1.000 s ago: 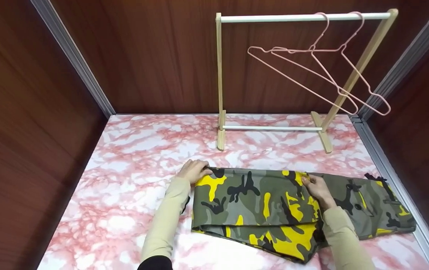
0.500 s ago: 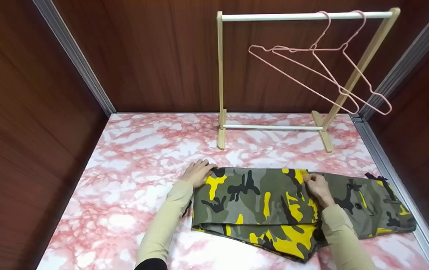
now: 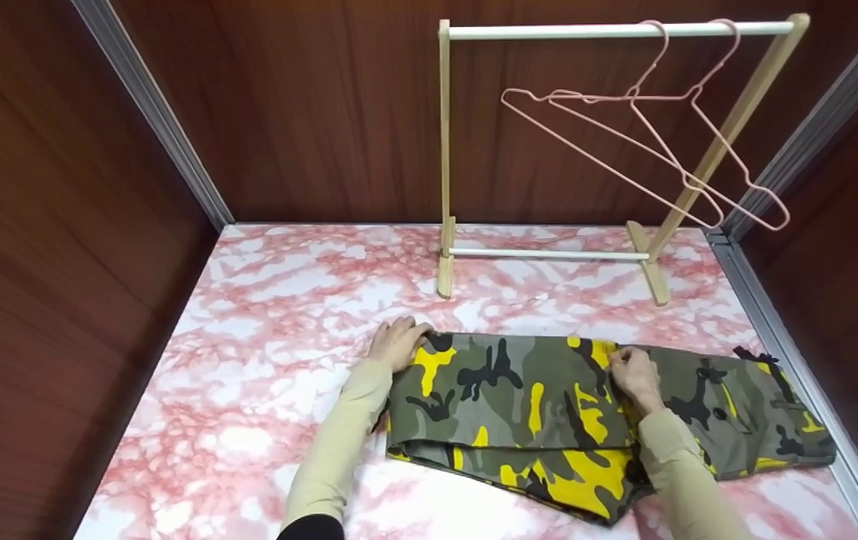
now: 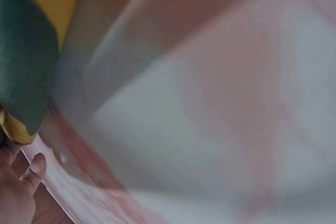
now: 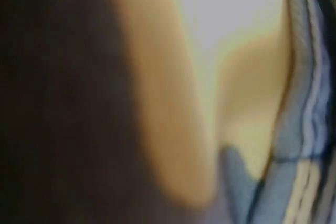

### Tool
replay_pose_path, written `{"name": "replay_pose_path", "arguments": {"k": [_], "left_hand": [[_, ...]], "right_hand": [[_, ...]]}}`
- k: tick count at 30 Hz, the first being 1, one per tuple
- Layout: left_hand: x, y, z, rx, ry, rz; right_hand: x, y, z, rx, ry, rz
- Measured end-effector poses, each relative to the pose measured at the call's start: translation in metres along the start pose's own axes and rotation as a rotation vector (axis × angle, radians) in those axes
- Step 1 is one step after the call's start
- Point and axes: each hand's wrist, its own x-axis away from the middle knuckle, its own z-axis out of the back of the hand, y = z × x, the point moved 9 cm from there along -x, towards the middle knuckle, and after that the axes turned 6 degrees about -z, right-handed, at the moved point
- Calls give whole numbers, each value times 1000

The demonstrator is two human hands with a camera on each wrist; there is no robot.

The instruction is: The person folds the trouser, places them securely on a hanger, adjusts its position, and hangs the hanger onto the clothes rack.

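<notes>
A pair of camouflage trousers (image 3: 504, 390) in grey-green, black and yellow lies folded across the front of the table, its waist end pointing right. One leg layer is doubled back over the rest, with an open fold along the near side. My left hand (image 3: 399, 343) rests at the far left corner of the fold, fingers laid toward the cloth's edge. At the right end of that upper layer, my right hand (image 3: 635, 375) pinches the leg hem with bent fingers. The left wrist view catches a thumb (image 4: 34, 174) beside hanging cloth (image 4: 26, 51); the right wrist view is mostly blurred.
Behind the trousers stands a small wooden rack (image 3: 444, 150) with white rods, carrying two pink hangers (image 3: 635, 97) on its top bar. The pink-and-white marbled table (image 3: 249, 360) is walled by dark wood panels (image 3: 309, 112) with metal edging.
My left hand has slid slightly right along the far left corner, fingers lying flatter there. My right hand stays at the hem, fingers more bent. The head view has shifted slightly.
</notes>
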Motion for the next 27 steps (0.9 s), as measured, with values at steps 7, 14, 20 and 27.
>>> {"name": "replay_pose_path", "arguments": {"k": [7,14,20,27], "left_hand": [[7,2,8,50,57,-139],[17,-20,21,273,178,-145],[18,-22,26,289,217,-209],[14,-30,26,350,186,-167]], "right_hand": [[10,-19,-3,75,-100,116],[13,-33,-4,249,-151,248],[9,-33,-4,300,-144,266],[7,-32,-6,292,-120,283]]}}
